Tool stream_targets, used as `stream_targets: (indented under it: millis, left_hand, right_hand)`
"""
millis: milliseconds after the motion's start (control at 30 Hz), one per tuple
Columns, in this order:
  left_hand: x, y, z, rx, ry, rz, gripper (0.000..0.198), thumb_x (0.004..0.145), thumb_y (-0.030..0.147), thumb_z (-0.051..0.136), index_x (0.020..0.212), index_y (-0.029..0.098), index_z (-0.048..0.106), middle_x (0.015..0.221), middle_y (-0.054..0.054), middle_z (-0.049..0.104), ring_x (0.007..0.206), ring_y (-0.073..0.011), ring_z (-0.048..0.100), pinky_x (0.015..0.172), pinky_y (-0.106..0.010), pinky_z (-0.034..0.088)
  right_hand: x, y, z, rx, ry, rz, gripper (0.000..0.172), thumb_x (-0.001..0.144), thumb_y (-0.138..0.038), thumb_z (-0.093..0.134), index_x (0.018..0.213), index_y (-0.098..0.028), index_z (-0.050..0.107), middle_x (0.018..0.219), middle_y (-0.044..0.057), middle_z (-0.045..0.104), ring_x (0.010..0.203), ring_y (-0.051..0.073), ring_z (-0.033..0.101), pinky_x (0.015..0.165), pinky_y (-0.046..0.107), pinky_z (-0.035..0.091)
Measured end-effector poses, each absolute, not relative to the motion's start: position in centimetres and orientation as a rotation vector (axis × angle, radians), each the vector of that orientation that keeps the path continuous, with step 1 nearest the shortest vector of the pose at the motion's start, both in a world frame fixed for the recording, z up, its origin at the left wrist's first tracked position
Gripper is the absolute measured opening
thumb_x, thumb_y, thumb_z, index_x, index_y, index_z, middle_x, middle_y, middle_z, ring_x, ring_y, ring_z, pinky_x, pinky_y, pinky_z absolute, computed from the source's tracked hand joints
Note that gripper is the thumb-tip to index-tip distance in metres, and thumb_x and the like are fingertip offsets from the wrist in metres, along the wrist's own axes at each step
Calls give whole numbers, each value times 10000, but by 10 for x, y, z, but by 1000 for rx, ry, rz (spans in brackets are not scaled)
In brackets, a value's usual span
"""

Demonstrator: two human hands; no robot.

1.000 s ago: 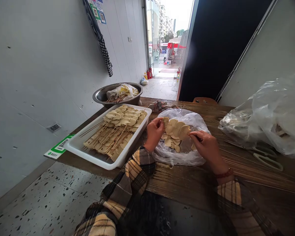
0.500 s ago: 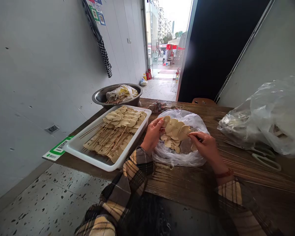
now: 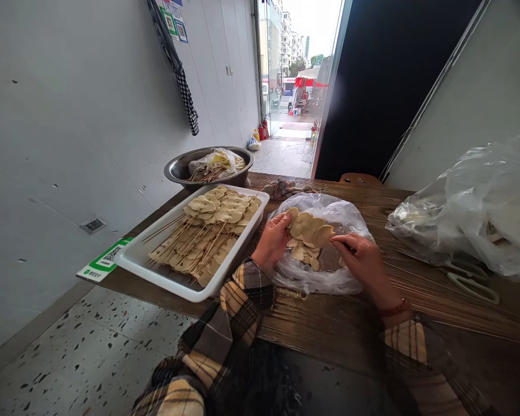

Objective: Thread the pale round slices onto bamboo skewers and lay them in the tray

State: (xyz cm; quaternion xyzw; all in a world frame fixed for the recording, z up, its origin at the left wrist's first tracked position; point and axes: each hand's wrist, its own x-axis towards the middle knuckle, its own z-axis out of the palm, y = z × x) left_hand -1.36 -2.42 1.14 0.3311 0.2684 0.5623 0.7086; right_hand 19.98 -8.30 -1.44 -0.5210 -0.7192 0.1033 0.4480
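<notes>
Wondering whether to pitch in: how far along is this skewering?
Done: a white plastic tray holds many filled bamboo skewers. In hand: left hand and right hand grip one skewer of round beige slices. Left: loose slices lie in the clear plastic bag beneath.

A single head-worn camera looks forward and down, wide-angle. The left hand and right hand, holding a skewer of pale round slices, sit close at centre frame over a dark wooden table; an open street doorway fills the upper centre.
</notes>
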Motion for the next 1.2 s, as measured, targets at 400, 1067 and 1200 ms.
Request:
stream_targets:
  millis: [400, 1067, 1200]
  left_hand:
    - [-12, -26, 12, 746, 594, 1228, 246, 699, 295, 811, 777, 130, 645, 724, -9, 641, 658, -96, 572, 648, -222, 462]
    - [-10, -27, 12, 821, 505, 1108, 350, 725, 407, 804, 969, 179, 700, 966, -92, 710, 845, -201, 662, 694, -313, 564]
    - [-8, -28, 10, 792, 494, 1059, 306, 734, 279, 805, 987, 150, 691, 960, -86, 721, 872, -196, 687, 729, -288, 581]
  right_hand:
    - [194, -86, -12, -1304, -1786, 201, 243, 938, -375, 534, 919, -238, 734, 906, 55, 736, 828, 230, 680, 754, 382, 514]
    - [191, -81, -11, -1284, -1648, 328, 220, 906, -366, 579, 888, -214, 737, 875, 58, 750, 801, 222, 681, 734, 355, 518]
    - [191, -82, -10, -1267, -1702, 331, 227, 918, -357, 562, 903, -215, 738, 892, 58, 746, 820, 219, 680, 736, 344, 513]
